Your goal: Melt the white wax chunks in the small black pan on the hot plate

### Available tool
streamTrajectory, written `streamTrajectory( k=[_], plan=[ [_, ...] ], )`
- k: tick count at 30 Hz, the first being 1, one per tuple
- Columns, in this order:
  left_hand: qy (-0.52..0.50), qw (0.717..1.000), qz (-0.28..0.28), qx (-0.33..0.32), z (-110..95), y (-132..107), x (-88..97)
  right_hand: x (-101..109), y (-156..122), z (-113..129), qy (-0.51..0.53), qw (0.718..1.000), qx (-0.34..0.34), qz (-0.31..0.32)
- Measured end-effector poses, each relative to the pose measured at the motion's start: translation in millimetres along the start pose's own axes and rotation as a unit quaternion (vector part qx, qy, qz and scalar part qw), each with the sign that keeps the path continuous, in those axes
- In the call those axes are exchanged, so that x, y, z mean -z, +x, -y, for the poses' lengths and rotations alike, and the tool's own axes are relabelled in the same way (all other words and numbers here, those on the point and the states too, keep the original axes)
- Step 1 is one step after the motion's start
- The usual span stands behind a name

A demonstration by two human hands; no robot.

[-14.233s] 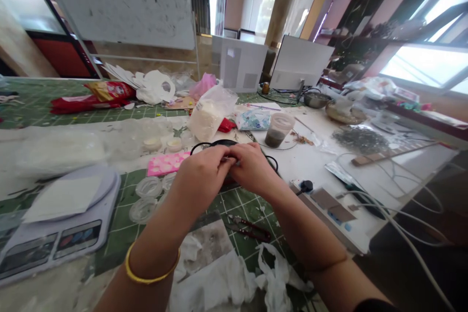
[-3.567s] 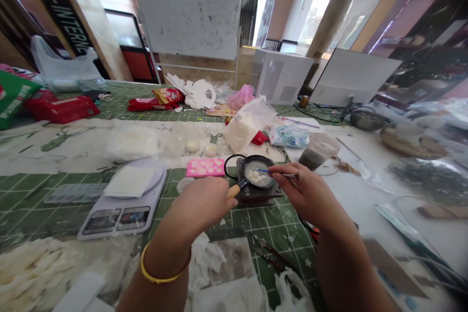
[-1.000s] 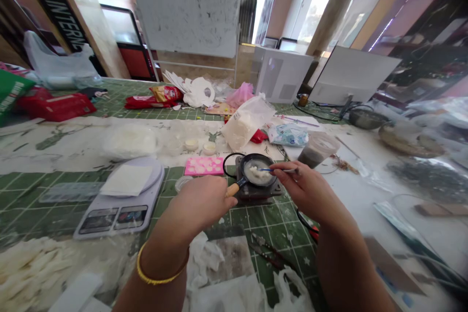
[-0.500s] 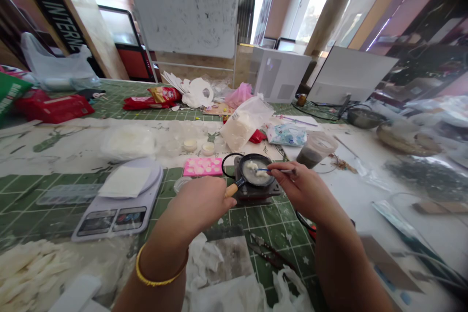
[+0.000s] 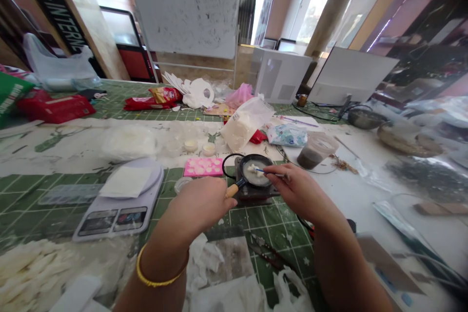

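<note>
A small black frying pan rests on a dark hot plate, and my left hand is closed round its wooden handle. Pale liquid with white lumps lies in the pan. My right hand pinches a thin stick, blue near its tip, which reaches into the lumps. I cannot make out whether it is a brush or a stirrer. Left of the pan lies a pink mold with white-filled cavities.
A kitchen scale with white paper on it stands at left. White flakes lie front left. Scissors-like snips are in front of the hot plate. A plastic cup of dark material and a bag of white material stand behind.
My right hand has shifted slightly left and down with the stick. The white lumps have been pushed together to the left in the pan. My left hand keeps its hold.
</note>
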State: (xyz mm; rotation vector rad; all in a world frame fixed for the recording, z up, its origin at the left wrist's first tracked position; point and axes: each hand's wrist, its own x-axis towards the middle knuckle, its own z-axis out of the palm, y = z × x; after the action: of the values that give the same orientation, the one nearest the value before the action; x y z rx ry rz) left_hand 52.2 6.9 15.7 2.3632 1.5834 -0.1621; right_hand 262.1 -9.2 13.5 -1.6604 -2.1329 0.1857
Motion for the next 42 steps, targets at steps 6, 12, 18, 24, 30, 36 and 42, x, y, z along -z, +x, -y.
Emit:
streamTrajectory(
  k=[6, 12, 18, 24, 30, 36, 42],
  plan=[
    [0.003, 1.000, -0.002, 0.003, 0.5, 1.1, -0.2, 3.8, -1.5, -1.0, -0.006, 0.999, -0.008, -0.034],
    [0.010, 1.000, 0.005, 0.004, -1.0, 2.7, -0.4, 6.6, -3.8, -0.4, 0.006, 0.999, -0.009, -0.048],
    [0.009, 1.000, 0.008, -0.001, -0.9, 1.6, 0.4, 5.0, -2.4, -1.5, 0.020, 0.999, -0.008, -0.046],
    [0.006, 1.000, 0.012, 0.001, -1.2, 1.6, 0.3, 2.8, -0.1, -4.2, 0.020, 1.000, -0.005, -0.006],
    [0.006, 1.000, 0.008, -0.003, -1.4, 1.6, -0.5, 5.4, -0.9, -5.4, 0.006, 1.000, -0.005, -0.031],
    [0.006, 1.000, 0.008, -0.001, -1.2, 1.8, -1.1, 10.7, -3.9, -10.9, -0.014, 0.998, -0.020, -0.065],
    [0.008, 1.000, 0.003, -0.011, -0.7, 3.0, -2.1, 12.3, -4.9, -8.0, -0.003, 0.999, -0.009, -0.040]
  ],
)
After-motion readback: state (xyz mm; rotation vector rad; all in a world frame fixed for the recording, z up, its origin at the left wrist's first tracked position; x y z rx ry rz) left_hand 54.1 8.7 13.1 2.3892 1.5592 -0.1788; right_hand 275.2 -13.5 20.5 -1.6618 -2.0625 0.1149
